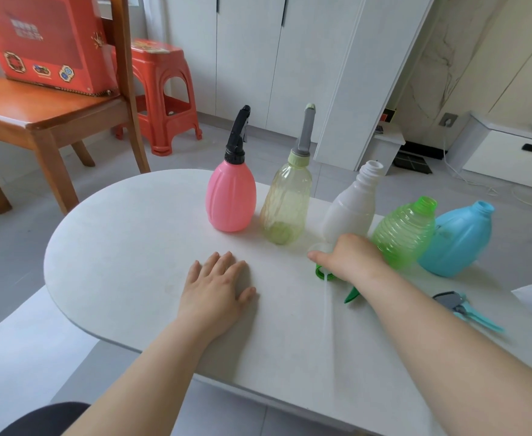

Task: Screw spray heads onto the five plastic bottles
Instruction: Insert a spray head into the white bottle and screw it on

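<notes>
Several bottles stand in a row on the white table (126, 247). The pink bottle (230, 196) carries a black spray head and the pale yellow bottle (286, 202) a grey one. The white bottle (351, 209), green bottle (404, 236) and blue bottle (456, 240) have open necks. My right hand (349, 258) lies over a green spray head (324, 272) in front of the white bottle, fingers curled around it; its tube runs toward me. My left hand (219, 286) rests flat, palm down, on the table. A teal and grey spray head (463, 305) lies at the right.
A wooden chair (47, 118) with a red box (47, 42) on it stands at the back left, next to a red plastic stool (164, 89). White cabinets line the back wall. The table's near edge runs just below my forearms.
</notes>
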Demonstrator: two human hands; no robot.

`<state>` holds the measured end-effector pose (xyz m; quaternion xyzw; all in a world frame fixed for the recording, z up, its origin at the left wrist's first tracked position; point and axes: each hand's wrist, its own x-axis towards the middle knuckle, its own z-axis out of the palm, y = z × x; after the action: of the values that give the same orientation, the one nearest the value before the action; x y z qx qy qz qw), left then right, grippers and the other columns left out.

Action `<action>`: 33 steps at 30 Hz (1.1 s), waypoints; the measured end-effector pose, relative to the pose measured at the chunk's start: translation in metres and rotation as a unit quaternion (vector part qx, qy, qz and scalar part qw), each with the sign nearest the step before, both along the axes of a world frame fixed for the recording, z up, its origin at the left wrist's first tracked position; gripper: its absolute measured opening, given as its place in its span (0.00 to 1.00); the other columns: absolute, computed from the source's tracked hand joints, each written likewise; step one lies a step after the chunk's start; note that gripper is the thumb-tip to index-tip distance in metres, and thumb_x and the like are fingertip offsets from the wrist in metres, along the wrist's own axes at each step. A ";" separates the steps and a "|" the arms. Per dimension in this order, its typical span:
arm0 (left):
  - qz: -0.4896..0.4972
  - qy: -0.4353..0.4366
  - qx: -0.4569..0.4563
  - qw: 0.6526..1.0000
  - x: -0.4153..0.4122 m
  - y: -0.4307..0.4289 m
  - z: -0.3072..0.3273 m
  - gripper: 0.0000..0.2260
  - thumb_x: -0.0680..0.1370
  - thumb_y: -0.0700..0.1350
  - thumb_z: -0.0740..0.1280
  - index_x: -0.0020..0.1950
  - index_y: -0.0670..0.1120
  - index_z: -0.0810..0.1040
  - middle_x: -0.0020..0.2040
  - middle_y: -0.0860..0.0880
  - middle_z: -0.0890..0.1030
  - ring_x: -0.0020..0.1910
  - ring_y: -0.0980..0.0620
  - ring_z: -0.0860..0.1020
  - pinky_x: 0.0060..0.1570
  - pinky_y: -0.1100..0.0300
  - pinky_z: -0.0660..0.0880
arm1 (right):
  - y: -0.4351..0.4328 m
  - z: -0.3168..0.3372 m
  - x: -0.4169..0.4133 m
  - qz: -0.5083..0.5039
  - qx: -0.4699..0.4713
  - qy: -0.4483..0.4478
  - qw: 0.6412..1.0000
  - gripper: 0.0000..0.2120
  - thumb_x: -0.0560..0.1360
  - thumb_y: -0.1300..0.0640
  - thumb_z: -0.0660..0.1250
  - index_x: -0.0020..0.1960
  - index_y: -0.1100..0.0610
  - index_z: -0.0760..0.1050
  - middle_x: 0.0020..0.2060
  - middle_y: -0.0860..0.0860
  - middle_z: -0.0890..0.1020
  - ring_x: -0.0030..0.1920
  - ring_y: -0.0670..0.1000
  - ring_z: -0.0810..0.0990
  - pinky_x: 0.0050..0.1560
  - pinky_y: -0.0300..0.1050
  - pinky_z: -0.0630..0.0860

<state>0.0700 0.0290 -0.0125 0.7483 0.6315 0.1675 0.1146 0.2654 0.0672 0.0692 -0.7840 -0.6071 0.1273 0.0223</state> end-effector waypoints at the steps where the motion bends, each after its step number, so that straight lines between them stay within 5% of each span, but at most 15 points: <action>1: -0.001 0.000 0.002 1.000 0.000 0.000 0.000 0.23 0.76 0.58 0.54 0.69 0.52 0.59 0.73 0.52 0.59 0.73 0.53 0.51 0.68 0.55 0.42 | 0.001 -0.002 -0.001 -0.004 -0.002 -0.006 1.000 0.21 0.68 0.38 0.64 0.40 0.57 0.68 0.44 0.56 0.78 0.42 0.57 0.73 0.37 0.42 0.65; 4: 0.001 -0.004 0.004 1.000 0.000 0.001 -0.001 0.23 0.76 0.58 0.55 0.69 0.52 0.60 0.72 0.52 0.60 0.73 0.52 0.51 0.69 0.54 0.43 | 0.004 -0.006 -0.003 -0.016 -0.006 -0.021 1.000 0.22 0.67 0.37 0.63 0.43 0.57 0.71 0.48 0.56 0.80 0.44 0.57 0.75 0.37 0.42 0.66; 8: -0.001 -0.005 0.011 1.000 0.000 0.003 -0.002 0.22 0.76 0.58 0.55 0.68 0.52 0.61 0.72 0.52 0.60 0.73 0.53 0.52 0.68 0.55 0.42 | 0.007 -0.010 0.000 -0.029 -0.037 -0.014 0.999 0.20 0.67 0.39 0.65 0.38 0.57 0.69 0.40 0.54 0.76 0.39 0.55 0.73 0.30 0.41 0.65; 14: 0.000 -0.003 0.010 1.000 0.001 0.003 -0.002 0.23 0.76 0.58 0.54 0.69 0.53 0.60 0.72 0.52 0.59 0.73 0.53 0.51 0.69 0.54 0.42 | 0.007 -0.006 0.007 -0.066 -0.083 0.107 0.989 0.16 0.69 0.50 0.65 0.30 0.60 0.68 0.26 0.52 0.76 0.23 0.51 0.71 0.24 0.38 0.66; 21: 0.003 0.002 0.020 1.000 0.001 0.001 0.000 0.22 0.76 0.58 0.55 0.68 0.52 0.62 0.72 0.52 0.61 0.72 0.53 0.53 0.68 0.55 0.44 | -0.010 0.006 0.018 -0.087 -0.091 0.247 0.961 0.10 0.70 0.56 0.62 0.36 0.61 0.69 0.30 0.55 0.75 0.28 0.52 0.75 0.25 0.40 0.71; 28: -0.009 -0.012 0.003 1.000 -0.001 -0.010 0.006 0.21 0.76 0.55 0.59 0.67 0.53 0.64 0.71 0.54 0.63 0.73 0.54 0.55 0.70 0.56 0.47 | -0.033 0.023 0.043 -0.026 -0.034 0.548 0.836 0.06 0.73 0.57 0.62 0.43 0.60 0.73 0.33 0.54 0.82 0.30 0.48 0.82 0.27 0.38 0.77; 33: -0.013 -0.117 0.006 0.993 0.005 -0.022 0.017 0.16 0.75 0.48 0.64 0.62 0.51 0.72 0.66 0.52 0.71 0.64 0.52 0.70 0.64 0.61 0.61 | -0.046 0.025 0.066 0.014 0.037 0.698 0.715 0.08 0.75 0.61 0.57 0.43 0.59 0.74 0.30 0.51 0.85 0.33 0.47 0.83 0.32 0.39 0.80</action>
<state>0.0747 0.0071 0.0043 0.7325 0.6028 0.2562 0.1856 0.3316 0.0210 0.0937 -0.4628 -0.4344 0.6156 0.4671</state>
